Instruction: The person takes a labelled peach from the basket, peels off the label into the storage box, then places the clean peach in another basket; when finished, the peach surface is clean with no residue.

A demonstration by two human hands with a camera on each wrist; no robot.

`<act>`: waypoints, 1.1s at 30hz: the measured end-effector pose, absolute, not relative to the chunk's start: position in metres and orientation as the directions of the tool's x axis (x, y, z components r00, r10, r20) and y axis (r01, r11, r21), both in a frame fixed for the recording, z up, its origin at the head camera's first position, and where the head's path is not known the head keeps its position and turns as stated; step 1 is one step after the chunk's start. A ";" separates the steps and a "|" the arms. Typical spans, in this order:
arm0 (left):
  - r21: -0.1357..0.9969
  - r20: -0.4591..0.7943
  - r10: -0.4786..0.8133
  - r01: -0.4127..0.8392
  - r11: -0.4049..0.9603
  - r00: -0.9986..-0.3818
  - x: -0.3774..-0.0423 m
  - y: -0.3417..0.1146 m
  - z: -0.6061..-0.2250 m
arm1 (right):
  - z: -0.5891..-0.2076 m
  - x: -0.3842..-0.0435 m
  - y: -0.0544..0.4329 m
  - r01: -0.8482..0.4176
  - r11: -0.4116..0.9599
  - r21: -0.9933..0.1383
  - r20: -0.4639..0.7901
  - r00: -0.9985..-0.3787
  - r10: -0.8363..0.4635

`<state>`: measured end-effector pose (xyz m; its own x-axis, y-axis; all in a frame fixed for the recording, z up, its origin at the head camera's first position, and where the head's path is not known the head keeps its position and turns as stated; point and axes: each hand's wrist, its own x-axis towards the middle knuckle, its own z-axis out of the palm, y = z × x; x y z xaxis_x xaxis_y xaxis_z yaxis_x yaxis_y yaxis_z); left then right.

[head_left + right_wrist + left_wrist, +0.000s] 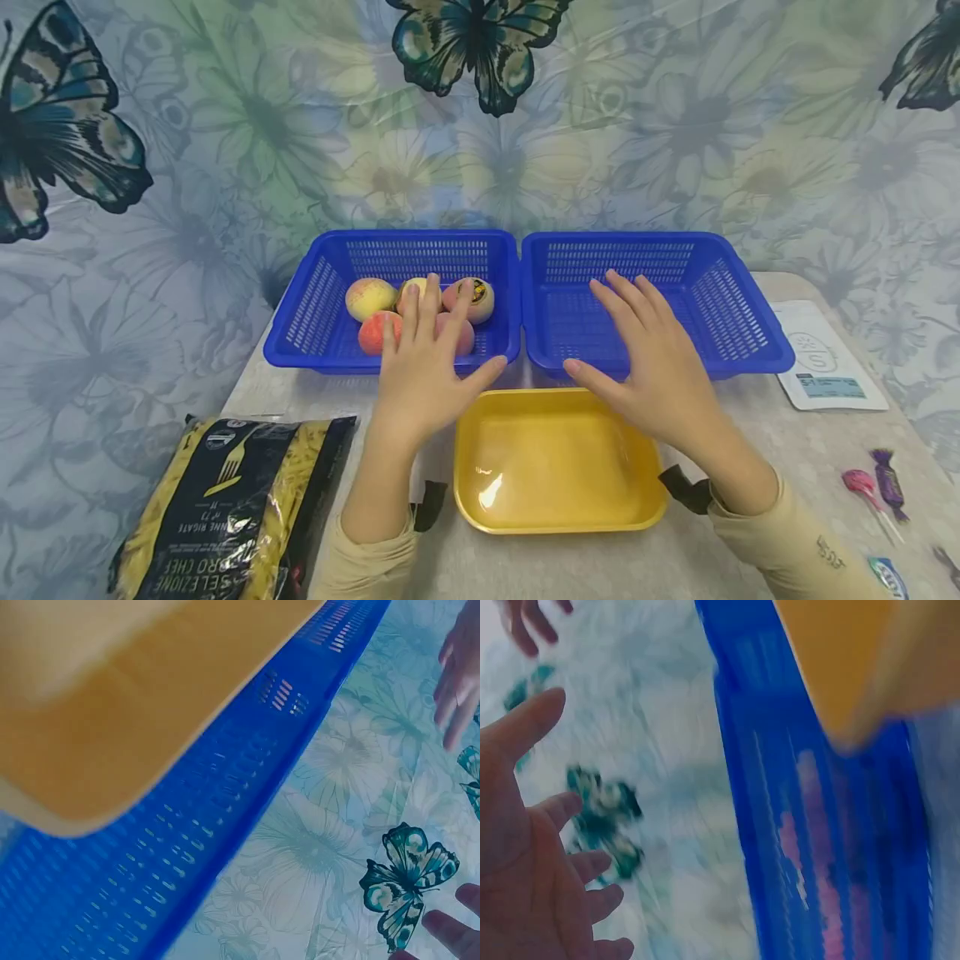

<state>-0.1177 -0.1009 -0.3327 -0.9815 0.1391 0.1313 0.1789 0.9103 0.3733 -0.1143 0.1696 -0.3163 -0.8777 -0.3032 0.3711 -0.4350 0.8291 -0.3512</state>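
Note:
My left hand (pixel 427 379), fingers spread, hovers in front of the left blue basket (pixel 311 321), its fingertips overlapping the peaches (pixel 371 298) inside from the head camera's angle. Several peaches sit there, one with a dark sticker. My right hand (pixel 660 379) is held out with fingers extended before the right blue basket (pixel 738 312), in which no item shows. Neither hand holds anything. Between the wrists, a shiny yellow tray (pixel 555 467) lies on the table. In the left wrist view the left hand (pixel 532 832) has its thumb apart; only fingertips (pixel 450 930) of the right hand show in its own view.
A bag of penne pasta (pixel 232 508) lies at the left front. On the right are a white pouch (pixel 828 354), a pink lollipop (pixel 862 483), a purple-wrapped candy (pixel 888 483) and a small blue-green packet (pixel 887 575). A butterfly-patterned cloth (pixel 675 117) hangs behind.

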 end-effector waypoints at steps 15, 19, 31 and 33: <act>0.465 -0.039 -0.187 -0.184 0.866 -0.982 -0.146 -0.209 -0.352 | -0.304 -0.187 0.136 -0.532 0.650 -0.543 0.185 -0.831 -0.525; 0.471 -0.093 -0.249 -0.263 0.842 -0.964 -0.147 -0.222 -0.357 | -0.310 -0.210 0.118 -0.508 0.655 -0.559 0.106 -0.827 -0.552; 0.486 -0.143 -0.321 -0.348 0.802 -0.936 -0.150 -0.234 -0.369 | -0.335 -0.257 0.070 -0.443 0.713 -0.543 -0.114 -0.803 -0.586; 0.492 -0.140 -0.328 -0.353 0.796 -0.934 -0.149 -0.235 -0.369 | -0.338 -0.260 0.065 -0.429 0.718 -0.548 -0.137 -0.801 -0.583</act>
